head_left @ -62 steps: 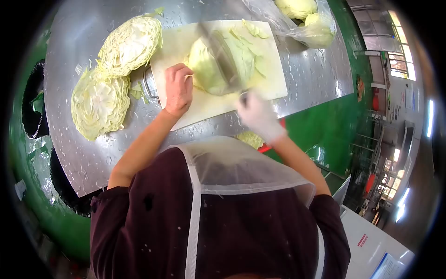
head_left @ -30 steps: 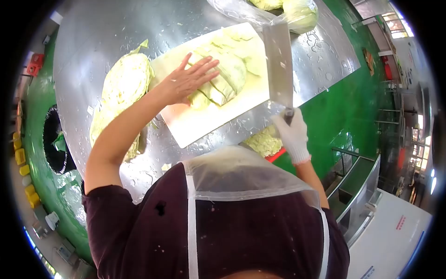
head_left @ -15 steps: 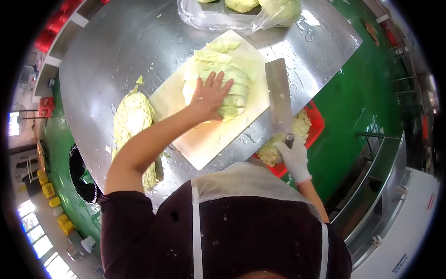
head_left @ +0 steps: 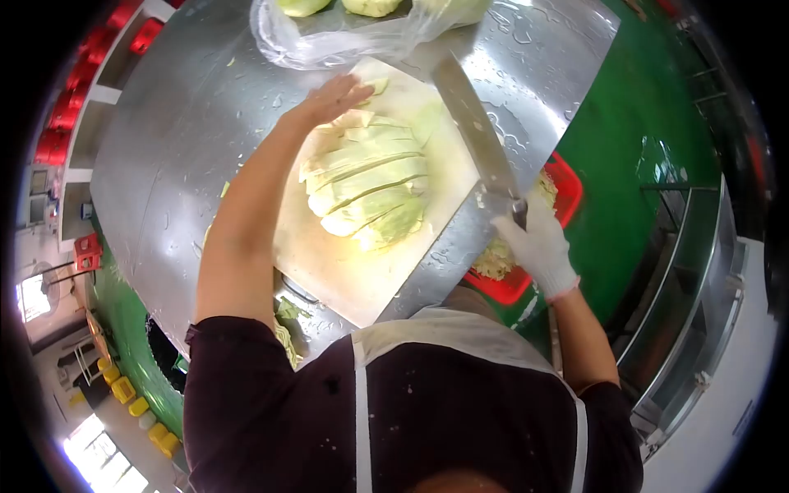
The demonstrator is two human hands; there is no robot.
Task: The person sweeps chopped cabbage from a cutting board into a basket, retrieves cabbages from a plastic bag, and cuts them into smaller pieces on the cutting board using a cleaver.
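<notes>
Bare board [head_left: 345,271] near side of left hand [head_left: 333,97]; plastic bag [head_left: 329,41] just beyond it; knife [head_left: 477,135] blocks its right.

Pale green sliced cabbage [head_left: 366,191] on a cream cutting board [head_left: 345,279], over a silvery steel worktop [head_left: 173,148]. White glove on the right hand [head_left: 538,246]; grey steel cleaver [head_left: 475,131]. Red crate [head_left: 526,283] against green floor [head_left: 625,148].

Dark maroon top, sleeves pushed above elbows, small pale specks on fabric. Clear plastic apron [head_left: 427,341] over chest, white straps running down front. Left hand [head_left: 333,97] bare. Right hand [head_left: 538,246] in white knit glove, cuff at wrist.
</notes>
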